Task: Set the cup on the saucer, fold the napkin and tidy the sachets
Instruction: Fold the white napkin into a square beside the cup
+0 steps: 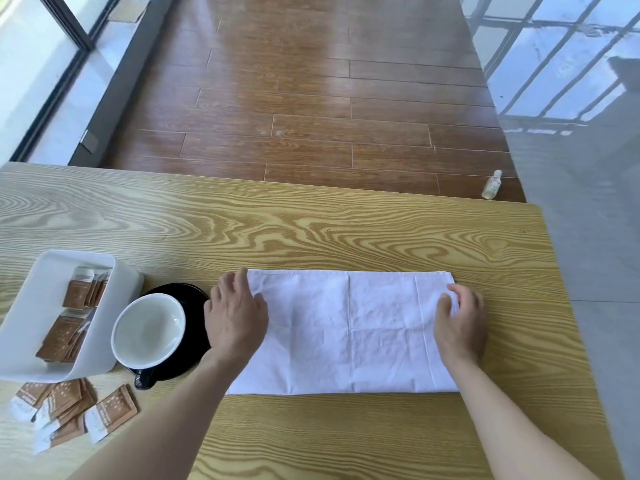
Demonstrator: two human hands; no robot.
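Several brown-and-white sachets [74, 415] lie loose in a heap near the table's [311, 230] left front edge, just in front of a white rectangular tub [20, 327] that holds more of the same sachets stacked on edge. Just right of the tub a white cup [149, 330] sits on a black saucer [195, 306], its glossy bowl showing no contents; the saucer's rim lies close beside the left hand [237, 317]. Beyond the table's far right corner a small clear bottle [491, 189] stands on the dark plank floor [311, 98].

The napkin [349, 332] lies flat in the middle of the table, nearer the front edge, folded into a long white rectangle of creased cloth with fold lines across it. The left hand rests palm down on its left end, fingers spread and reaching the far left corner. The right hand [460, 323] presses on the right end, fingers loosely apart and slightly curled over the cloth near the far right corner. Neither hand is closed around anything. The table is pale wood with bold wavy grain and a rounded far right corner.
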